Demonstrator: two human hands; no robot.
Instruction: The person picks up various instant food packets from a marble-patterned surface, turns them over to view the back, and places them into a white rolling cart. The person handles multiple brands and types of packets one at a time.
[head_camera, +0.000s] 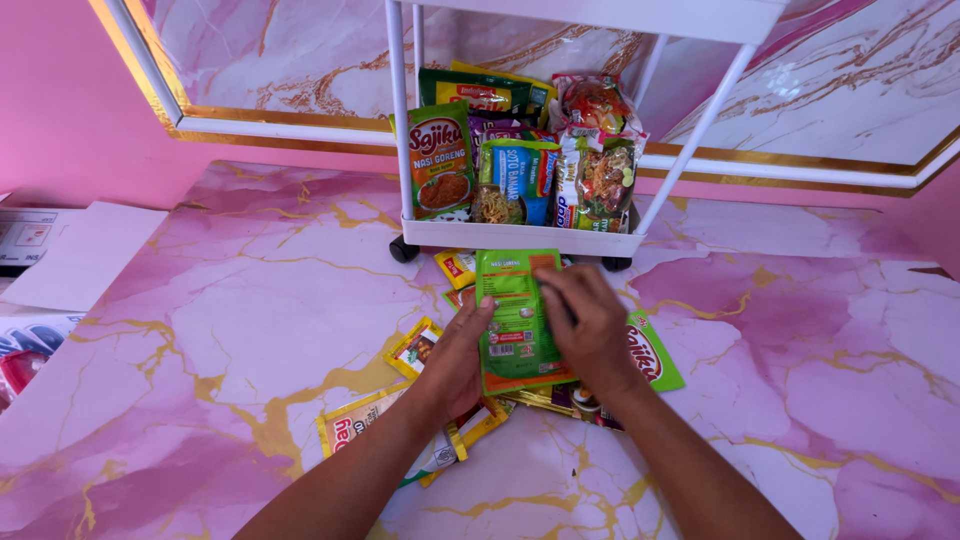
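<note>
Green sachet (517, 318), held in both hands above loose packets (415, 345) on the pink marble floor.
Left hand (455, 358) and right hand (590, 325): each grip closed on sachet edges, before white trolley (520, 236) stocked with packets.

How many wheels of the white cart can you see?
2: one black wheel under the cart's front left corner, another under its front right corner. Any rear wheels are hidden.

Glossy plastic sachet (517, 315), polished marble-look floor (250, 300)
</note>
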